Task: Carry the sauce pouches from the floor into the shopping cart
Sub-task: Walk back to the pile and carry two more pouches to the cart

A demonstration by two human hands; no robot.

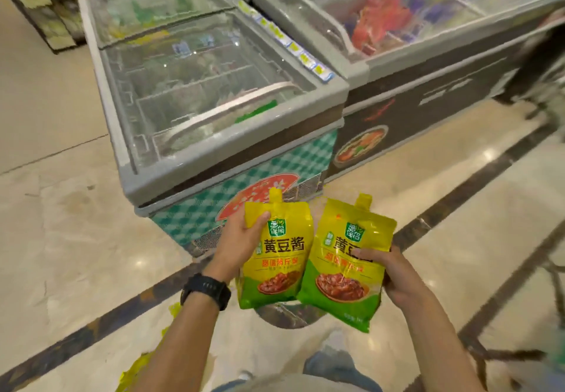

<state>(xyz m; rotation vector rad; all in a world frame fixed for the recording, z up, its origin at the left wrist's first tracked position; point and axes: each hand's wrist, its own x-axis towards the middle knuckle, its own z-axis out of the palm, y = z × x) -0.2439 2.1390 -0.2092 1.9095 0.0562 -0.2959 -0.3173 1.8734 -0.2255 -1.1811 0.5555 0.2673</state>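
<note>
With one sauce pouch clamped in each hand, carry level toward cart, not identified in view. Left hand (241, 238) fingers closed on left pouch (276, 257); right hand (388, 272) on right pouch (345, 263). Both held above floor (76, 223), touching, spouts pointing away, long axes near-upright. Keep grips firm, spouts up.

One head-worn camera looks forward and down, close over the hands (312, 257), toward the freezers (214, 85).

I am standing in a shop, a supermarket aisle. Two chest freezers (214, 91) with sliding glass lids (195, 85) hold packaged frozen food, price tags (293, 45) run along the edge between them, stocked shelves (46, 3) stand beyond, and the polished tile floor (61, 208) shines.
</note>
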